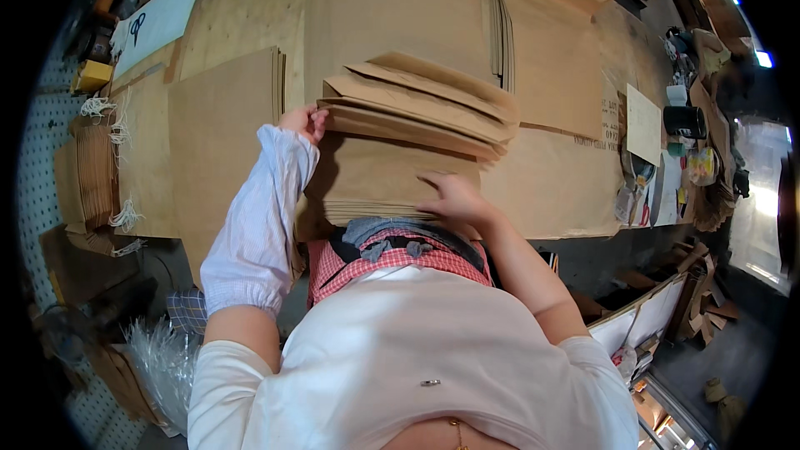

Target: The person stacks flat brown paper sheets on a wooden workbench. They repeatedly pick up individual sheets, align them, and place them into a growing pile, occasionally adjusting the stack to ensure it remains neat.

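Note:
Several brown paper bags (417,100), partly opened and leaning over each other, stand raised in front of me at mid-table. My left hand (306,122), its sleeve cover reaching the wrist, pinches the left edge of the lowest of them. Below them, at the table's front edge and against my body, lies a flat stack of brown paper (375,171) whose layered edges face me. My right hand (457,200) rests on the right part of that stack, with fingers apart and nothing between them.
Flat brown paper piles lie left (225,108) and right (550,58) on the wooden table (250,0). Bundled bags with white cord handles (96,158) stand at far left. Scissors (137,27) lie on a white sheet. A black cup (685,122) and clutter line the right edge.

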A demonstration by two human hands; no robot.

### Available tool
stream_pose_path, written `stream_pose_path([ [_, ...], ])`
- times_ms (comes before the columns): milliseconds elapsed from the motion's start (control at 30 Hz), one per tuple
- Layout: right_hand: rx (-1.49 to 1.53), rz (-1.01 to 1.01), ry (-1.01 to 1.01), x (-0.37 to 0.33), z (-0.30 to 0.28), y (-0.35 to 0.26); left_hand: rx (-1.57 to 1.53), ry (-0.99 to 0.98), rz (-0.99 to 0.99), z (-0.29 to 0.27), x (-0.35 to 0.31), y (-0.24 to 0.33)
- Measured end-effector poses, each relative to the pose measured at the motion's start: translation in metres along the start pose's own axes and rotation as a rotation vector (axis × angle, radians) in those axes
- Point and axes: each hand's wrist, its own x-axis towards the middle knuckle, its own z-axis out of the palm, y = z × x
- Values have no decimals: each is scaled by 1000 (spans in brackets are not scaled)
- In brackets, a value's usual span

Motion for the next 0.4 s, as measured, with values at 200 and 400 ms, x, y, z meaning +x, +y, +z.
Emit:
stream_pose_path([
  [200, 108, -138, -447, 76, -11, 43, 546, 162, 510, -25, 4, -25],
  [400, 22, 173, -603, 93, -65, 20, 393, -260, 60, -76, -20, -60],
])
